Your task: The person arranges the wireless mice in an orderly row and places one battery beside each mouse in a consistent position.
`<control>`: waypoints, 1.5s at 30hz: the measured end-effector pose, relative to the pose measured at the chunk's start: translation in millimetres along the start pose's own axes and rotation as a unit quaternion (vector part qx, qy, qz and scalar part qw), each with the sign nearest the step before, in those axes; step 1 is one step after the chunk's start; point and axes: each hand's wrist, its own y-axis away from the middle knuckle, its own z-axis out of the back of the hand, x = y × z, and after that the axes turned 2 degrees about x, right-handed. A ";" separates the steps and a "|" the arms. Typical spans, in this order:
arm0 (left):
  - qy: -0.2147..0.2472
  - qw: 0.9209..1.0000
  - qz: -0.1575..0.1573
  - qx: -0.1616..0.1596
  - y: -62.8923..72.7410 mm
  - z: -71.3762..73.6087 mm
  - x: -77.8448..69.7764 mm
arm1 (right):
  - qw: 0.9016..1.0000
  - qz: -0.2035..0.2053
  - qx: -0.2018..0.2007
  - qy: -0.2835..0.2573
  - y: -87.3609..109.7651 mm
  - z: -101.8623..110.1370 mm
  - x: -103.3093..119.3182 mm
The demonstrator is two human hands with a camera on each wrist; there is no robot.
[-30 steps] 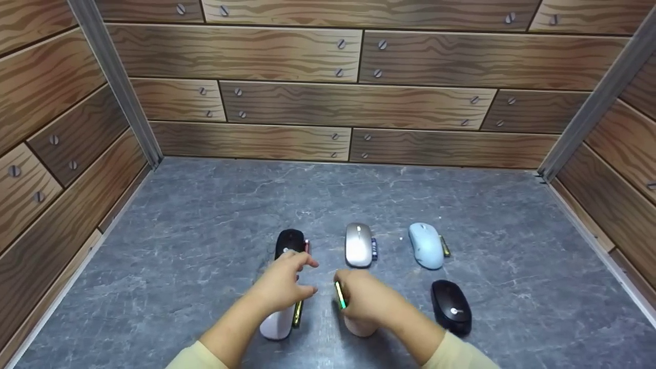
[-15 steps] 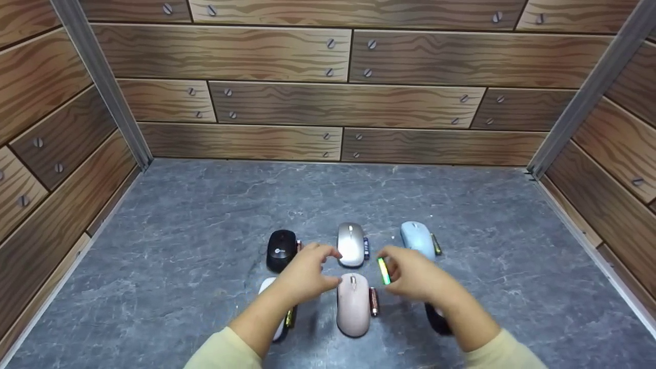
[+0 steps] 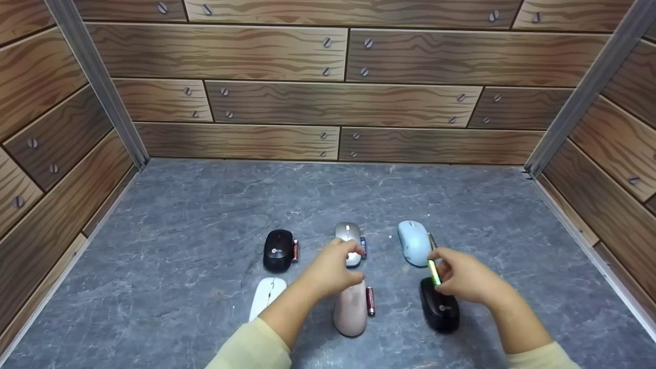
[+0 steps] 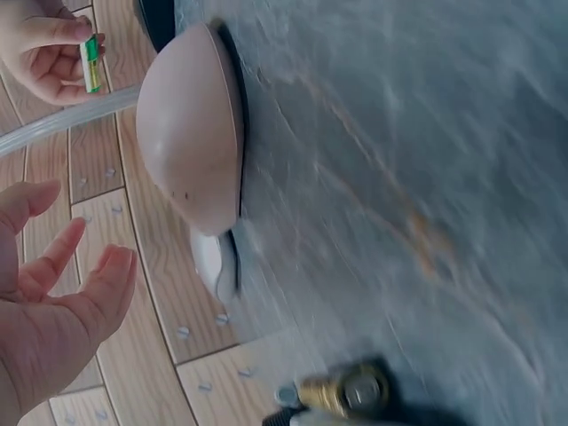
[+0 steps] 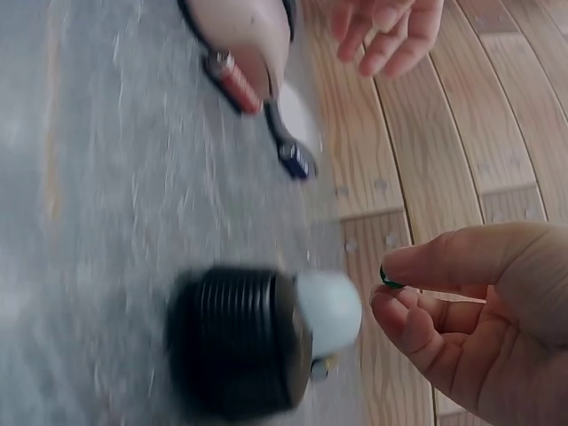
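Observation:
Pinched between my right hand's (image 3: 469, 279) thumb and fingers is a green-and-gold battery (image 4: 90, 64), held above the front right black mouse (image 3: 442, 310). My left hand (image 3: 328, 269) hovers over the pink mouse (image 3: 350, 315) and the silver mouse (image 3: 348, 230), its fingers spread and holding nothing. A red battery (image 3: 370, 301) lies just right of the pink mouse. Behind my right hand sits a light blue mouse (image 3: 414, 243), with a battery along its right side, mostly hidden in the head view.
At the left are a black mouse (image 3: 278, 251) with a red battery (image 3: 295, 251) beside it and a white mouse (image 3: 266, 296), partly covered by my left arm. A gold battery (image 4: 328, 395) shows in the left wrist view. Wood-patterned walls (image 3: 271, 102) enclose the grey tabletop (image 3: 205, 205).
My right hand has carried the green-and-gold battery from beside the pink mouse rightward to the front black mouse. My left hand has moved right, from the left-hand mice to above the pink mouse.

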 end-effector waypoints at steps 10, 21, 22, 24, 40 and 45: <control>-0.002 0.999 -0.009 0.032 -2.7 -17.0 -11.6 | 1.000 -0.027 -0.009 0.013 14.8 5.7 -34.1; 0.005 0.999 -0.008 0.039 -2.2 -22.3 -11.8 | 0.998 -0.056 -0.006 0.029 17.8 1.9 -42.2; 0.007 0.999 -0.007 0.041 -1.8 -22.0 -11.7 | 0.998 -0.053 -0.004 0.031 17.7 1.0 -43.7; 0.009 0.999 -0.005 0.044 -1.1 -21.4 -11.3 | 0.998 -0.046 0.000 0.039 17.6 -0.7 -47.0; 0.013 0.999 -0.008 0.036 7.5 -16.0 -4.2 | 0.999 -0.028 0.031 0.034 19.4 -9.5 -55.7; 0.007 0.999 -0.012 0.035 9.7 -14.3 -1.5 | 0.998 -0.019 0.043 0.030 20.9 -9.8 -56.4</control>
